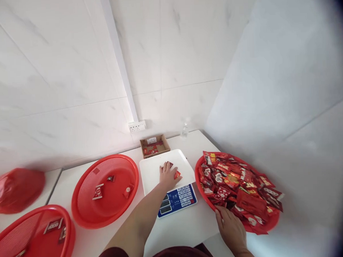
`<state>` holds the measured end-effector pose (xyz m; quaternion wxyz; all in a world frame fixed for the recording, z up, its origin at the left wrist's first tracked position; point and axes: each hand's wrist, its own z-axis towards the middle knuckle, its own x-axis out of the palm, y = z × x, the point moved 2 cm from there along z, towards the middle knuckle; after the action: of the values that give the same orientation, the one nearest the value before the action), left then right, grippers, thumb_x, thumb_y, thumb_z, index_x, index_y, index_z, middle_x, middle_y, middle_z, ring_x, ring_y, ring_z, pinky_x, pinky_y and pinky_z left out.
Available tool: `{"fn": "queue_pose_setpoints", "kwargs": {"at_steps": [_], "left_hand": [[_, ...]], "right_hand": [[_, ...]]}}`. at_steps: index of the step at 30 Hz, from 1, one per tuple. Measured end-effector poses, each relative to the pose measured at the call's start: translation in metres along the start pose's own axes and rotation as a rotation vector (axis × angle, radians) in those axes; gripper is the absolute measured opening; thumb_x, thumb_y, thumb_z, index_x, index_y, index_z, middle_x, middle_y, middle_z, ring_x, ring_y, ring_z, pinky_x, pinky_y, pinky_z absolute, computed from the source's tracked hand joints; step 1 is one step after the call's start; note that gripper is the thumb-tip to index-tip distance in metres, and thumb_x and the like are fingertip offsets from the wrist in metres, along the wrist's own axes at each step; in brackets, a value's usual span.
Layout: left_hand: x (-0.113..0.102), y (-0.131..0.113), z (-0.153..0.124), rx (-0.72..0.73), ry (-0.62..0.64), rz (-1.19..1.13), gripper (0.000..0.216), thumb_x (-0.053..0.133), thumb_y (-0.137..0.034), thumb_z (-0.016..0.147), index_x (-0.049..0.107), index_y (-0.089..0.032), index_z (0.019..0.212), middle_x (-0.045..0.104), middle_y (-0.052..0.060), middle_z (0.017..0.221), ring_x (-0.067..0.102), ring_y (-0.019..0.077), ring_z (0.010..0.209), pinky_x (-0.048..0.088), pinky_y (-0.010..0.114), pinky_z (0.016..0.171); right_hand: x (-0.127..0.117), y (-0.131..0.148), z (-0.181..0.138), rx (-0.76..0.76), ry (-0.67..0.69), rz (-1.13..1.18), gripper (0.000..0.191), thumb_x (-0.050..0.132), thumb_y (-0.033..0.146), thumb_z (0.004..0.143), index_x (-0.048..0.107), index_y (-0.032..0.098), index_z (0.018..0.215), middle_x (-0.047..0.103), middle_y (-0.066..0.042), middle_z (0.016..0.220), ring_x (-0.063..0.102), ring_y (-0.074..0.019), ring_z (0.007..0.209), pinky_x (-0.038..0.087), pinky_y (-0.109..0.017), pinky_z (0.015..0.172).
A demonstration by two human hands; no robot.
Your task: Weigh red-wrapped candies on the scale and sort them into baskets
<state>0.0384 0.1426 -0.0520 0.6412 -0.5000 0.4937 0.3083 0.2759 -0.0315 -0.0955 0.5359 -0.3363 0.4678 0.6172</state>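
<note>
My left hand (167,176) reaches onto the white pan (150,170) of a weighing scale, its fingers curled over small wrapped snack packets (177,174). Red and dark wrappers stick out around the fingers; the palm hides the rest. Below the pan shows the scale's blue keypad panel (176,200). On the right, my right hand (231,228) grips the near rim of a red plastic basket (200,185), partly hidden behind the fingers. That basket is heaped with red snack packets (232,179) and leans at the table's right side.
Left of the scale stands a red basket (105,215) with a few packets inside. Another red basket (68,237) is nearer, at lower left. A red bag (18,190) lies far left. Behind the scale are a cardboard box (155,144) and a clear bottle (184,130), near the wall.
</note>
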Motion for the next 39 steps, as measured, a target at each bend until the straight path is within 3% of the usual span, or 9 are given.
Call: {"fn": "queue_pose_setpoints", "kwargs": {"at_steps": [7, 13, 18, 20, 25, 28, 30, 34, 39], "left_hand": [[-0.009, 0.023, 0.004, 0.032, 0.032, 0.039, 0.026, 0.042, -0.032, 0.087, 0.057, -0.022, 0.106, 0.06, 0.009, 0.104, 0.052, 0.0215, 0.1, 0.042, 0.034, 0.083], [-0.03, 0.048, -0.008, -0.073, -0.021, 0.02, 0.025, 0.037, -0.03, 0.09, 0.054, -0.023, 0.107, 0.063, 0.005, 0.105, 0.059, 0.0163, 0.093, 0.043, 0.026, 0.076], [-0.081, 0.091, -0.044, -0.32, -0.215, 0.001, 0.035, 0.032, -0.041, 0.09, 0.051, -0.021, 0.111, 0.063, 0.008, 0.108, 0.06, 0.0211, 0.094, 0.044, 0.028, 0.071], [-0.098, 0.116, -0.065, -0.451, -0.211, 0.014, 0.041, 0.031, -0.048, 0.088, 0.051, -0.021, 0.113, 0.063, 0.009, 0.109, 0.06, 0.0251, 0.094, 0.044, 0.031, 0.066], [-0.107, 0.158, -0.12, -0.575, -0.127, 0.092, 0.06, 0.028, -0.053, 0.085, 0.04, -0.013, 0.128, 0.055, 0.017, 0.121, 0.053, 0.0344, 0.108, 0.044, 0.043, 0.079], [-0.098, 0.159, -0.147, -0.55, -0.224, 0.061, 0.062, 0.029, -0.051, 0.084, 0.04, -0.009, 0.128, 0.051, 0.018, 0.125, 0.044, 0.0332, 0.118, 0.037, 0.045, 0.095], [-0.091, 0.152, -0.159, -0.516, -0.288, 0.009, 0.059, 0.03, -0.05, 0.084, 0.043, -0.01, 0.125, 0.05, 0.017, 0.126, 0.04, 0.0317, 0.122, 0.034, 0.045, 0.099], [-0.086, 0.129, -0.167, -0.441, -0.382, -0.073, 0.051, 0.035, -0.049, 0.082, 0.049, -0.015, 0.119, 0.052, 0.014, 0.124, 0.039, 0.0299, 0.124, 0.034, 0.045, 0.102], [-0.082, 0.108, -0.163, -0.313, -0.36, -0.158, 0.042, 0.036, -0.045, 0.085, 0.05, -0.021, 0.115, 0.053, 0.011, 0.123, 0.04, 0.0264, 0.123, 0.034, 0.044, 0.103]], "right_hand": [[-0.007, 0.005, 0.004, 0.03, 0.009, 0.012, 0.037, 0.032, 0.037, 0.091, 0.063, 0.018, 0.097, 0.069, -0.008, 0.092, 0.063, -0.0193, 0.085, 0.044, -0.031, 0.074], [-0.012, 0.007, 0.004, 0.085, 0.066, 0.075, 0.035, 0.032, 0.036, 0.091, 0.062, 0.02, 0.101, 0.068, -0.007, 0.097, 0.061, -0.0197, 0.088, 0.044, -0.033, 0.076], [-0.024, 0.001, 0.027, 0.174, -0.017, 0.201, 0.035, 0.035, 0.038, 0.088, 0.058, 0.018, 0.108, 0.064, -0.01, 0.106, 0.057, -0.0209, 0.098, 0.043, -0.036, 0.085], [-0.03, -0.003, 0.046, 0.239, -0.026, 0.149, 0.037, 0.038, 0.037, 0.087, 0.055, 0.018, 0.112, 0.061, -0.012, 0.112, 0.053, -0.0239, 0.104, 0.041, -0.04, 0.087], [-0.036, -0.011, 0.092, 0.273, 0.27, -0.031, 0.041, 0.049, 0.021, 0.077, 0.053, 0.023, 0.118, 0.054, -0.011, 0.125, 0.046, -0.0282, 0.114, 0.037, -0.042, 0.084], [-0.04, -0.015, 0.107, 0.256, 0.409, -0.009, 0.028, 0.044, 0.019, 0.08, 0.061, 0.021, 0.102, 0.065, -0.009, 0.103, 0.056, -0.0229, 0.095, 0.037, -0.034, 0.076], [-0.045, -0.02, 0.113, 0.336, 0.404, 0.049, 0.024, 0.04, 0.023, 0.083, 0.062, 0.02, 0.093, 0.067, -0.008, 0.092, 0.058, -0.0198, 0.083, 0.037, -0.03, 0.069], [-0.058, -0.032, 0.121, 0.466, 0.244, 0.19, 0.025, 0.038, 0.029, 0.084, 0.06, 0.019, 0.091, 0.066, -0.006, 0.089, 0.057, -0.0173, 0.078, 0.037, -0.027, 0.066], [-0.072, -0.041, 0.121, 0.587, -0.083, 0.31, 0.032, 0.038, 0.034, 0.083, 0.058, 0.015, 0.099, 0.064, -0.01, 0.096, 0.056, -0.02, 0.085, 0.039, -0.031, 0.076]]}}
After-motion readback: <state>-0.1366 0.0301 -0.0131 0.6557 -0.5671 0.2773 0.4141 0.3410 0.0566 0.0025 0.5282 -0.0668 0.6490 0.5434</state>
